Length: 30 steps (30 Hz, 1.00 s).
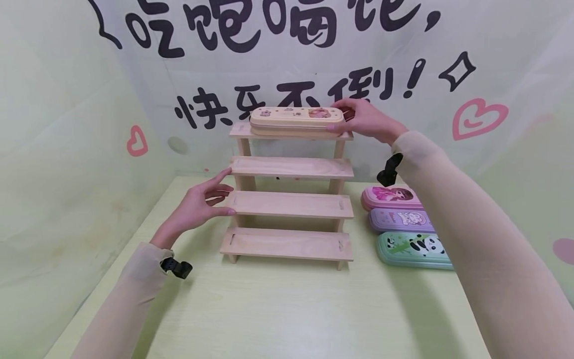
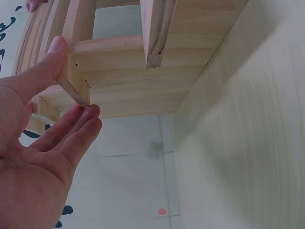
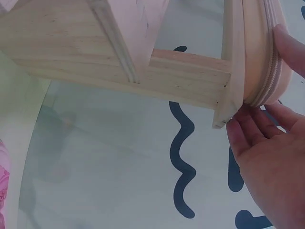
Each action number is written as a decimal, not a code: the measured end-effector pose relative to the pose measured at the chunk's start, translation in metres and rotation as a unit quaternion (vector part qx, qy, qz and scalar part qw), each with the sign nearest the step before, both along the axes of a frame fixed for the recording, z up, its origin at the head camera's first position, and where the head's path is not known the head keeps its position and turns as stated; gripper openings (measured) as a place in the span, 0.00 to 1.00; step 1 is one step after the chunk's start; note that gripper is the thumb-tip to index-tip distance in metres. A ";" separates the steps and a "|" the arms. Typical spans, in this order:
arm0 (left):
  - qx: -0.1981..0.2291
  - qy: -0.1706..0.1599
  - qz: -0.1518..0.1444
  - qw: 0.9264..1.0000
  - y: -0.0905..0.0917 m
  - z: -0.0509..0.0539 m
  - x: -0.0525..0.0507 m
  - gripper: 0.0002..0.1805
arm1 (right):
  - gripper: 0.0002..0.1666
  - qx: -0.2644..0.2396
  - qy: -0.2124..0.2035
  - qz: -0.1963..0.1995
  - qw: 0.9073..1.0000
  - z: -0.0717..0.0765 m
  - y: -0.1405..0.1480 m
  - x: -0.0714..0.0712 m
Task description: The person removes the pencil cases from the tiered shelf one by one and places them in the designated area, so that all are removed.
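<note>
A cream pencil case (image 1: 293, 122) with a printed lid and a zipper lies lengthwise on the top tier of a four-step wooden display rack (image 1: 291, 204). My right hand (image 1: 365, 119) grips the case's right end, thumb on its front and the other fingers behind; in the right wrist view, those fingers also lie close to the edge of the top board (image 3: 233, 90). At the rack's left side, my left hand (image 1: 202, 202) holds the ends of the middle tiers. The left wrist view shows thumb and fingertips on either side of a board's end (image 2: 76, 83).
To the right of the rack, a pink pencil case (image 1: 390, 196), a purple pencil case (image 1: 399, 220) and a green panda pencil case (image 1: 412, 249) lie in a row, partly hidden by my right sleeve. Behind the pale table (image 1: 287, 309) hangs a printed backdrop (image 1: 202, 144).
</note>
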<state>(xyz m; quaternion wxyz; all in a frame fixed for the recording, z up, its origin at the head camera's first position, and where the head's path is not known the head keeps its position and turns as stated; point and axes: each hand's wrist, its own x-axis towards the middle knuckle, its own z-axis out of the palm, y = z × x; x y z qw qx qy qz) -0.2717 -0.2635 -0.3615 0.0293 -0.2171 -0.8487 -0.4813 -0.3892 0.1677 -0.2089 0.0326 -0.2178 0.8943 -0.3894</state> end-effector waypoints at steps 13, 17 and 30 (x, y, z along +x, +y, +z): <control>0.006 -0.006 -0.003 1.000 0.000 0.001 0.000 0.58 | 0.46 -0.018 -0.008 0.000 1.000 -0.004 -0.003 -0.002; 0.001 -0.004 -0.001 1.000 0.000 0.002 0.000 0.58 | 0.46 -0.037 -0.014 -0.005 0.999 -0.006 -0.004 0.000; 0.004 -0.007 -0.004 1.000 -0.001 -0.001 -0.001 0.58 | 0.42 -0.095 -0.012 -0.025 0.995 -0.014 -0.003 0.006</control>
